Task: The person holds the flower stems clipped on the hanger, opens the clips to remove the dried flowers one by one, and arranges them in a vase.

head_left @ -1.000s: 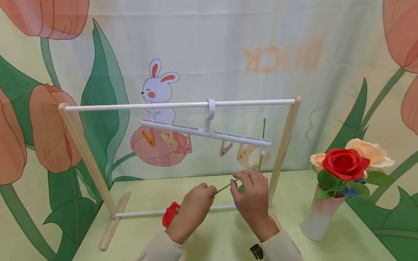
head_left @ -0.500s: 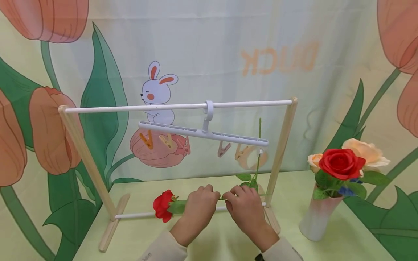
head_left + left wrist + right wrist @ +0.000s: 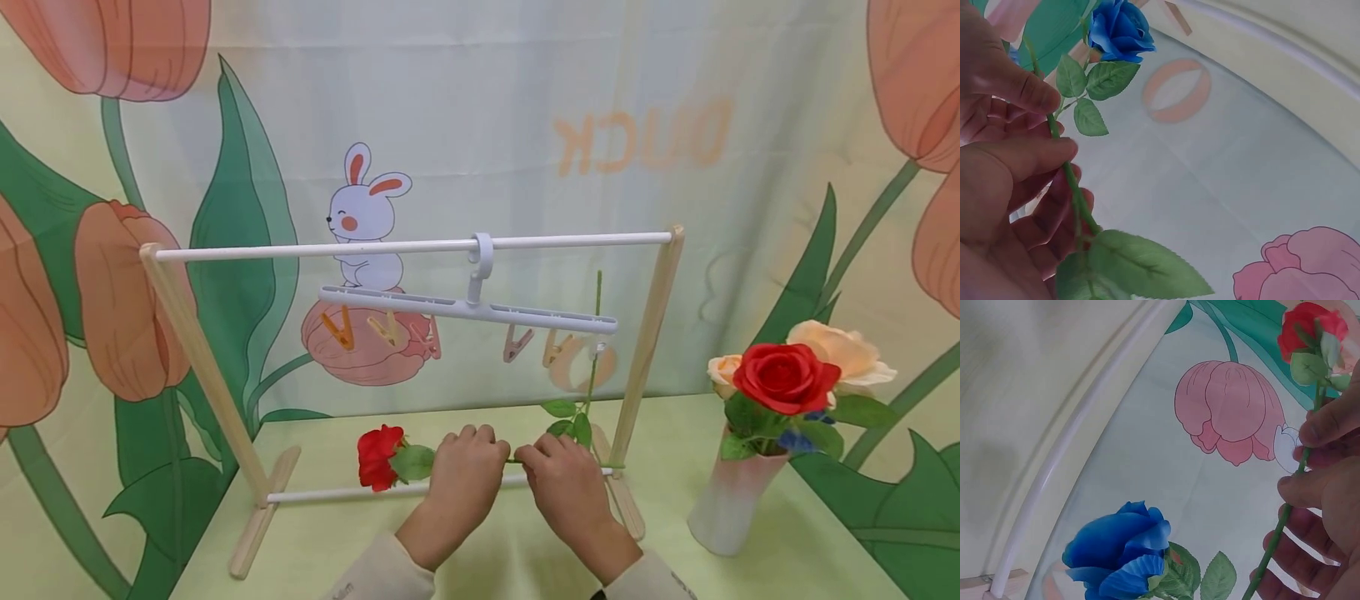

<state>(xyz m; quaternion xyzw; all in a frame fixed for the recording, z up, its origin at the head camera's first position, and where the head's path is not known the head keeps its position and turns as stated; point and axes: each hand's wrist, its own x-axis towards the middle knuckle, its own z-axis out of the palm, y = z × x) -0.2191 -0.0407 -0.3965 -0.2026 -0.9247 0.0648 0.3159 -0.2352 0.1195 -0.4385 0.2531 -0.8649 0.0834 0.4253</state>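
A red rose (image 3: 378, 457) on a long green stem (image 3: 609, 466) lies level in front of the rack's lower white bar (image 3: 337, 493). My left hand (image 3: 487, 450) and right hand (image 3: 536, 457) both pinch that stem side by side, near its middle. The left wrist view shows my thumb and fingers (image 3: 1029, 156) curled on the stem (image 3: 1075, 187). My right hand's fingers (image 3: 1329, 419) pinch the stem (image 3: 1279, 531), with the red rose (image 3: 1310, 331) beyond. A blue rose (image 3: 1119, 550) hangs head down just beside my hands; its stem (image 3: 596, 308) is clipped to the white hanger (image 3: 465, 304).
The hanger, with several small clips, hangs on the top rod (image 3: 337, 247) of a wooden rack (image 3: 202, 367). A vase (image 3: 731, 500) with a red rose (image 3: 787, 377) and peach roses stands at the right. A printed cloth backdrop stands close behind.
The red rose has swung up from beside my left wrist to lie level, left of that hand. Both hands dropped a little and came closer together on the stem.
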